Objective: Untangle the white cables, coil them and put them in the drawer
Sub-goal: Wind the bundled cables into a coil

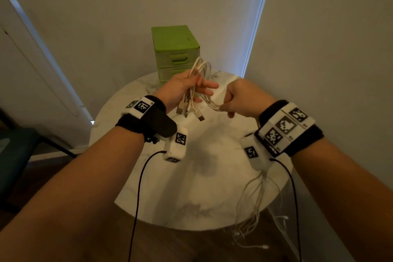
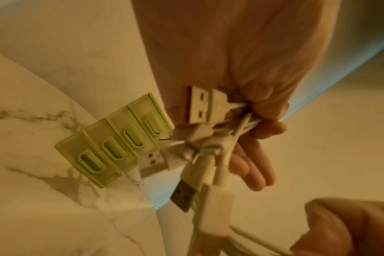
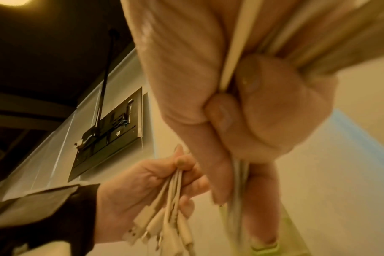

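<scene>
Up above the desk [image 1: 148, 187], the left hand [image 1: 180, 88] grips looped white cables [image 1: 198, 74] with plugs dangling below it; just beside it, the right hand [image 1: 244, 97] fists their trailing strands. Beyond both hands stands the green drawer unit [image 1: 175, 49].

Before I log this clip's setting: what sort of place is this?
Probably a room corner in a home. A small round marble table stands against plain walls, with a green mini drawer unit on it; both hands hold white cables above it.
</scene>
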Action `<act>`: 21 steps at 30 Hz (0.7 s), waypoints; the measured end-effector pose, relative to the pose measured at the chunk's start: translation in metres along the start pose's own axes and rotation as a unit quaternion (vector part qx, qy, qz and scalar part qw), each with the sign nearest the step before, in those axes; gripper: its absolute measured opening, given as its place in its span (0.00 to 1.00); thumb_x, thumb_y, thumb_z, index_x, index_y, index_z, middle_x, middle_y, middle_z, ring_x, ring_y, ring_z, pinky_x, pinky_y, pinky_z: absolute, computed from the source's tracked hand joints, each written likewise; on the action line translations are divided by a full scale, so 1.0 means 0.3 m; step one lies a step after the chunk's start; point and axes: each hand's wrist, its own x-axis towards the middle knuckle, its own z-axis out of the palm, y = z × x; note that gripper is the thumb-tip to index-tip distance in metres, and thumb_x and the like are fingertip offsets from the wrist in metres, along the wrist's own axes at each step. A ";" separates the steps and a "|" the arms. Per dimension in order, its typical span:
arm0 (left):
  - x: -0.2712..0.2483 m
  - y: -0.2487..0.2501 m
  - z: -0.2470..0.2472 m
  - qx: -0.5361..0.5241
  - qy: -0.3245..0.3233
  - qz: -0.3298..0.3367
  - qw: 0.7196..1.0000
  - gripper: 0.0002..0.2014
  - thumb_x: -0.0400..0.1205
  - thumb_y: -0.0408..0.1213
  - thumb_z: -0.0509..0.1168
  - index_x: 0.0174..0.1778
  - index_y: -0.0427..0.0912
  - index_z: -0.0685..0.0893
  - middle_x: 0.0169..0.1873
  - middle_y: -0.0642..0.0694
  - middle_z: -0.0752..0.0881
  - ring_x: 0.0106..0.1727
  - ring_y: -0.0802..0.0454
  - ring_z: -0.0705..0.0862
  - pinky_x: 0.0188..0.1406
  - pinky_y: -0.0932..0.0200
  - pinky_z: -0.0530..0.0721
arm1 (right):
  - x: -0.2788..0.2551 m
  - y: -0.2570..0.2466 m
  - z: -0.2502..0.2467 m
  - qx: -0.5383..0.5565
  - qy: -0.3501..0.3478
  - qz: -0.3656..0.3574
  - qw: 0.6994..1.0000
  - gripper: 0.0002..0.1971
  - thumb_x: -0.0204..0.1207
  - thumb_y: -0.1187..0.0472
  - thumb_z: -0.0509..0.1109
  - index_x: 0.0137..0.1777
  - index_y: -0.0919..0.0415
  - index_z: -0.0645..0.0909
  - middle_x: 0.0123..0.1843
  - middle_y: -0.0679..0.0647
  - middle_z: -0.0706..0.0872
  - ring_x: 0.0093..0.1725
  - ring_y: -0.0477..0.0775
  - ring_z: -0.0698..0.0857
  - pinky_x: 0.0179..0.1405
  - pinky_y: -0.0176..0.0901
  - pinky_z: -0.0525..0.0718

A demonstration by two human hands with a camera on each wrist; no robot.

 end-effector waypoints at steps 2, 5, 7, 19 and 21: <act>0.001 -0.003 0.025 0.005 -0.003 -0.011 1.000 0.15 0.88 0.37 0.49 0.36 0.42 0.72 0.41 0.46 0.89 0.41 0.55 0.89 0.48 0.58 0.86 | 0.007 -0.027 -0.001 0.042 -0.025 -0.003 0.999 0.09 0.71 0.64 0.72 0.36 0.71 0.85 0.27 0.55 0.85 0.14 0.34 0.75 0.13 0.21 0.67; 0.002 -0.014 0.082 0.073 0.021 0.001 0.997 0.12 0.85 0.28 0.51 0.41 0.40 0.77 0.33 0.45 0.84 0.27 0.61 0.85 0.33 0.64 0.84 | 0.041 -0.077 0.009 0.048 -0.010 -0.015 0.999 0.04 0.69 0.68 0.72 0.36 0.70 0.85 0.25 0.55 0.82 0.15 0.40 0.76 0.12 0.23 0.70; 0.003 -0.018 0.099 0.097 0.036 0.008 0.995 0.11 0.86 0.28 0.50 0.49 0.39 0.78 0.32 0.45 0.85 0.25 0.62 0.84 0.28 0.67 0.83 | 0.057 -0.091 0.012 0.075 -0.009 0.003 0.997 0.03 0.67 0.72 0.72 0.33 0.69 0.82 0.28 0.62 0.85 0.20 0.49 0.78 0.15 0.33 0.76; -0.023 -0.010 0.034 0.098 0.017 -0.070 0.993 0.18 0.88 0.45 0.50 0.35 0.43 0.74 0.12 0.56 0.67 0.13 0.61 0.61 0.13 0.72 0.59 | 0.026 0.061 0.029 0.321 -0.026 0.002 0.947 0.09 0.81 0.60 0.61 0.43 0.64 0.78 0.25 0.53 0.71 0.21 0.46 0.64 0.15 0.29 0.63; -0.032 -0.012 0.038 0.115 -0.019 -0.101 0.988 0.23 0.87 0.53 0.47 0.35 0.43 0.76 0.12 0.56 0.64 0.14 0.60 0.58 0.14 0.72 0.59 | 0.031 0.052 0.036 0.254 0.044 -0.022 0.966 0.13 0.80 0.60 0.63 0.38 0.69 0.80 0.24 0.53 0.72 0.18 0.41 0.65 0.15 0.27 0.62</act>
